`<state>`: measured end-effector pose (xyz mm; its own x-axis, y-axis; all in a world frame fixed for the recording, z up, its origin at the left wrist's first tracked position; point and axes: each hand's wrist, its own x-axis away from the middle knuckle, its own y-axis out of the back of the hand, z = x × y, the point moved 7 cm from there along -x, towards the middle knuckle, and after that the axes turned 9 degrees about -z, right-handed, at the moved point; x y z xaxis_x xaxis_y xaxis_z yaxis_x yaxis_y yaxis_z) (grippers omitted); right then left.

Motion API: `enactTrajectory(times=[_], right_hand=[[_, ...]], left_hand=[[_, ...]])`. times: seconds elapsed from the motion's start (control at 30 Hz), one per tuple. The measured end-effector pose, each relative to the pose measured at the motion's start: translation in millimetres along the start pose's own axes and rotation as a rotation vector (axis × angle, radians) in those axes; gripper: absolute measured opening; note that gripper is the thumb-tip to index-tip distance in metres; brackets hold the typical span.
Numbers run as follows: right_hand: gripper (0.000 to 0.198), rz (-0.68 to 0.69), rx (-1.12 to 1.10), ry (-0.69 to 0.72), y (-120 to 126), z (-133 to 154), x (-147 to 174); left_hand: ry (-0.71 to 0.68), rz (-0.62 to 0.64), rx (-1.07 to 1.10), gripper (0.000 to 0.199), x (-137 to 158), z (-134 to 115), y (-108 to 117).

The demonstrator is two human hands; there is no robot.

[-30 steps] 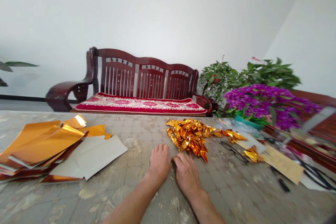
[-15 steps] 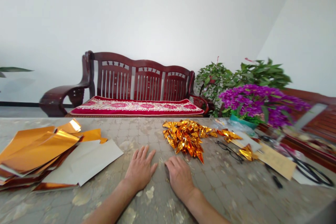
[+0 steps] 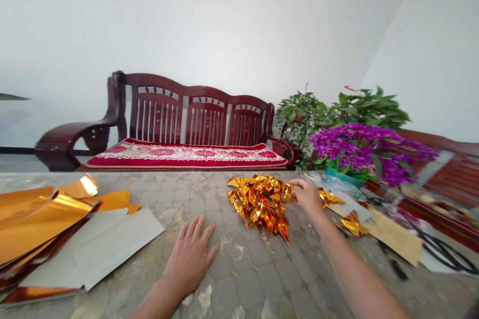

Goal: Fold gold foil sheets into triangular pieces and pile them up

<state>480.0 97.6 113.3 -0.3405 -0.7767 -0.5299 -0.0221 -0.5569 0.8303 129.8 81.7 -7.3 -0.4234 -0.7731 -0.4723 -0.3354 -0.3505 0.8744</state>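
My left hand [image 3: 192, 254] lies palm down on the patterned tabletop [image 3: 258, 274], fingers spread, holding nothing. To its left is a stack of gold foil paper sheets [image 3: 33, 222], with pale grey undersides showing on some of them. My right hand [image 3: 309, 197] is stretched out to the right end of a heap of folded gold foil pieces [image 3: 262, 202]. Its fingers are bent together against a folded piece at the heap's edge, though the fingertips are partly hidden. More folded foil pieces [image 3: 329, 198] lie just beyond that hand.
To the right lie a tan envelope [image 3: 396, 237], a black cable [image 3: 445, 249] and a clear plastic bag [image 3: 346, 183]. Purple flowers [image 3: 366, 147] stand in a teal pot [image 3: 344, 175]. A dark wooden bench [image 3: 168, 109] with a red cover [image 3: 187, 154] is behind the table.
My right hand has moved from the table's middle, forward and right, to the heap of folded foil. My left hand stays flat on the table. The view has shifted slightly.
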Motion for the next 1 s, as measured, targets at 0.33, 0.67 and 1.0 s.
enactTrajectory(times=[0.33, 0.67, 1.0], right_hand=[[0.052, 0.232, 0.325, 0.243, -61.9, -34.3, -16.2], [0.029, 0.273, 0.428, 0.354, -69.0, -28.2, -10.8], [0.045, 0.048, 0.244, 0.133, -38.2, -42.4, -8.5]], left_hand=[[0.018, 0.012, 0.021, 0.048, -1.3, 0.1, 4.8], [0.026, 0.007, 0.031, 0.047, -0.9, 0.9, 4.7], [0.033, 0.023, 0.031, 0.047, -1.9, 0.8, 5.3]])
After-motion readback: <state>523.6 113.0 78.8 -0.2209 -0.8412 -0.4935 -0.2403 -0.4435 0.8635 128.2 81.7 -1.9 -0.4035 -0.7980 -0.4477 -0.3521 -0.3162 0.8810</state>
